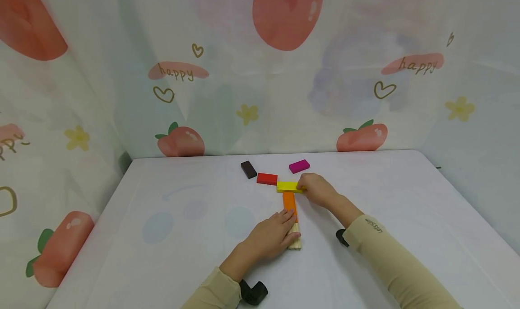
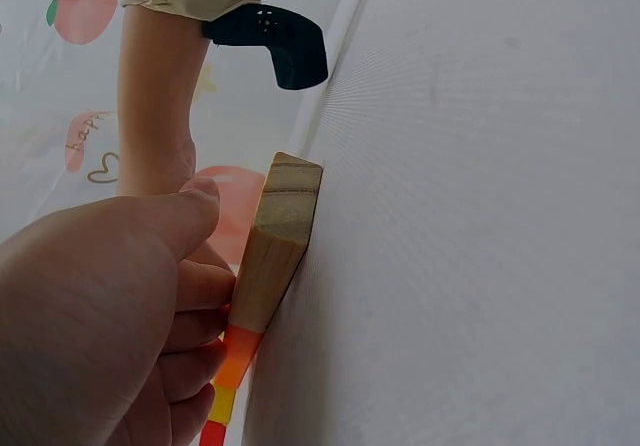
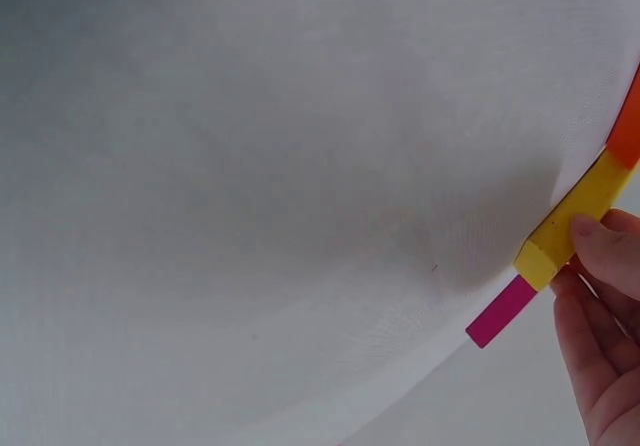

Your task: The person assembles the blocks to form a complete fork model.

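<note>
My right hand pinches the right end of a yellow block between thumb and fingers. That block lies crosswise at the far end of an orange block, forming a T shape. A plain wooden block continues the line from the orange one toward me. Over these two rests my left hand, fingers extended onto the orange block and thumb across the plain one. In the left wrist view, the plain wooden block shows its grain, with the thumb and fingers along its side.
Just left of the yellow block lies a red block, with a dark block beyond it. A magenta block sits behind the yellow one. The white tabletop meets a fruit-patterned cloth at the back.
</note>
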The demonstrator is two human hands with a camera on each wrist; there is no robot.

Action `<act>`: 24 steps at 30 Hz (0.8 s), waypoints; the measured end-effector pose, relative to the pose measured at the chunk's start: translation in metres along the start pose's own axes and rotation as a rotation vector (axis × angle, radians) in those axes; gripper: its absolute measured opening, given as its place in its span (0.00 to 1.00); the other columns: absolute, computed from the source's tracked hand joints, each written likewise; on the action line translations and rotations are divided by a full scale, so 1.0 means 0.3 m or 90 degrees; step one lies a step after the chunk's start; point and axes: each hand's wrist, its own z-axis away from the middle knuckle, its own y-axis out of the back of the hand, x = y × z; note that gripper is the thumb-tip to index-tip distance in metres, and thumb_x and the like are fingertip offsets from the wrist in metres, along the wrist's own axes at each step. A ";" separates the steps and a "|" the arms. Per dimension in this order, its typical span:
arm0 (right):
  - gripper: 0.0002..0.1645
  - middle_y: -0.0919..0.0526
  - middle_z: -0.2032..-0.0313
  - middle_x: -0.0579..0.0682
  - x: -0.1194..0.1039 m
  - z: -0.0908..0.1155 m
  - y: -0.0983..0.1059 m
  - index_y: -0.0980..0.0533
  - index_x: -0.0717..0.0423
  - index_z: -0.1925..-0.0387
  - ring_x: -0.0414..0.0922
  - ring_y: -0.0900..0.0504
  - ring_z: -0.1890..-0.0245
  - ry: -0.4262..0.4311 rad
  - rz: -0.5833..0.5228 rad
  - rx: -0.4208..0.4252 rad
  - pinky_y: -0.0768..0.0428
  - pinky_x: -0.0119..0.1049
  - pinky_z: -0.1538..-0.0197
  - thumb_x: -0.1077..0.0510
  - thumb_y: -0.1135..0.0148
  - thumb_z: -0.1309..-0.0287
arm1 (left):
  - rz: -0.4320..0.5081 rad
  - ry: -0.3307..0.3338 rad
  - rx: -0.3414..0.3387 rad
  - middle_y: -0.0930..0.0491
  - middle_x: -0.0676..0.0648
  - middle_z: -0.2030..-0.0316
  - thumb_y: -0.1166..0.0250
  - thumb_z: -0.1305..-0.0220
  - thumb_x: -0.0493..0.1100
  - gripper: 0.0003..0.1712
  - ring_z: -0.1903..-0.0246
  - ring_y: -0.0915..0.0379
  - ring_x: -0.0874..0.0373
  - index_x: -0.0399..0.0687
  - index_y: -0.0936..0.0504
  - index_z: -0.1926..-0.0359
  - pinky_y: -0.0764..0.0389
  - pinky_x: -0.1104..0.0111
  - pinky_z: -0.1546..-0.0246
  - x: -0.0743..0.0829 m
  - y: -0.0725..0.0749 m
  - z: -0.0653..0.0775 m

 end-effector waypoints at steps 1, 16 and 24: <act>0.08 0.19 0.68 0.52 -0.002 0.000 0.000 0.18 0.65 0.66 0.48 0.22 0.67 0.001 -0.001 -0.002 0.23 0.43 0.52 0.71 0.36 0.51 | 0.000 -0.001 0.002 0.38 0.47 0.36 0.59 0.30 0.59 0.32 0.35 0.48 0.56 0.43 0.34 0.36 0.44 0.67 0.38 0.000 0.002 0.001; 0.08 0.20 0.69 0.52 -0.009 -0.010 -0.006 0.18 0.66 0.66 0.48 0.22 0.67 0.015 -0.006 0.001 0.23 0.43 0.53 0.72 0.36 0.52 | 0.006 0.002 -0.011 0.39 0.47 0.35 0.60 0.30 0.60 0.33 0.35 0.49 0.57 0.43 0.35 0.35 0.45 0.67 0.37 0.001 0.005 -0.001; 0.09 0.20 0.69 0.52 -0.016 -0.009 -0.006 0.18 0.66 0.65 0.48 0.22 0.66 0.017 0.001 0.008 0.23 0.42 0.53 0.72 0.36 0.52 | 0.009 0.006 -0.013 0.39 0.48 0.35 0.59 0.30 0.60 0.33 0.35 0.49 0.58 0.43 0.35 0.35 0.45 0.67 0.37 0.000 0.008 -0.001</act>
